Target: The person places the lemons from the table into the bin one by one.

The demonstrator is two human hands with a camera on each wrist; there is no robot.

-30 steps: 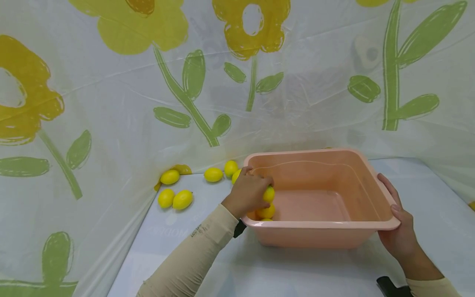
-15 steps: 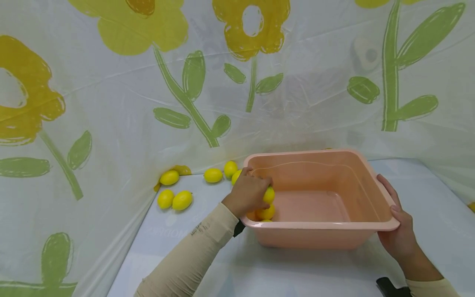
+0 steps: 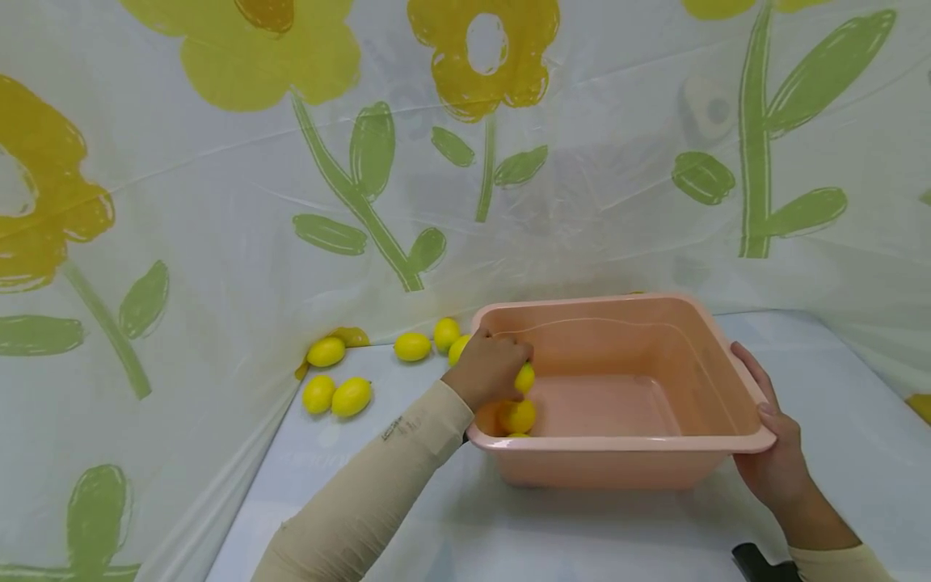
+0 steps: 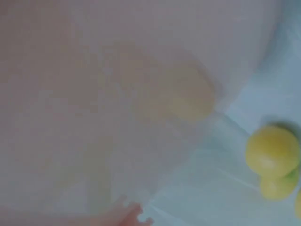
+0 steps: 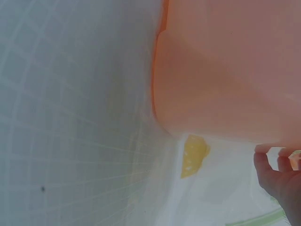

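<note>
In the head view, a pink plastic basin (image 3: 604,445) stands on the white table. My left hand (image 3: 486,372) reaches over its left wall and holds a lemon (image 3: 525,378) inside, mostly covered by the fingers. Below that lie another lemon (image 3: 518,416) and a sliver of one more, partly hidden by the front rim. My right hand (image 3: 777,453) grips the basin's right rim, thumb on top; in the right wrist view its fingers (image 5: 263,162) show at the basin's edge. A blurred pink surface fills much of the left wrist view.
Outside the basin, several lemons lie at the back left, among them a pair (image 3: 352,397) nearer the front. A flower-printed sheet (image 3: 582,226) hangs behind the table. Near the right wrist is a black object (image 3: 760,563).
The left hand has turned slightly over the basin's left side, and a little less of its lemon shows. The right hand keeps its grip. The head view has shifted slightly.
</note>
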